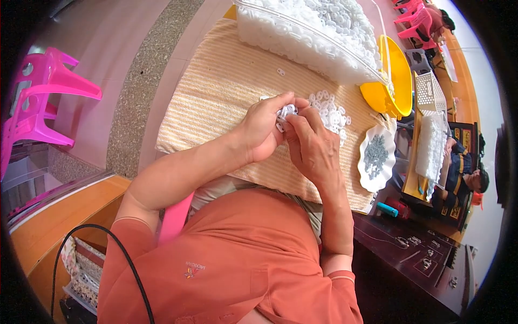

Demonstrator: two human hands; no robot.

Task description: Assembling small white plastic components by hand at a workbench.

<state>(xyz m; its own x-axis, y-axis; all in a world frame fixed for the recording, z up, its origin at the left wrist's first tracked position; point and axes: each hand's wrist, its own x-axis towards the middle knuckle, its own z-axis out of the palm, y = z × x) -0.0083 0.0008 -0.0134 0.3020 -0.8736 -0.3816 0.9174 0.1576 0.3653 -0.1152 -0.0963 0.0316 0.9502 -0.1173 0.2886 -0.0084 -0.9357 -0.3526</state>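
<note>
Several small white plastic pieces with holes lie cupped in my left hand, its thumb and fingers curled round them. Against them, my right hand pinches with thumb and forefinger at one white piece, partly hidden by the fingertips. Just beyond my right hand is a loose pile of like white pieces on a striped yellow towel. One single piece lies apart, farther off. To the right, a scalloped white dish holds small dark grey bits.
A clear box full of white pieces stands at the towel's far edge, beside a yellow basin. A pink plastic chair is at left. Another person sits at right near a white-filled tray. A black cable crosses my sleeve.
</note>
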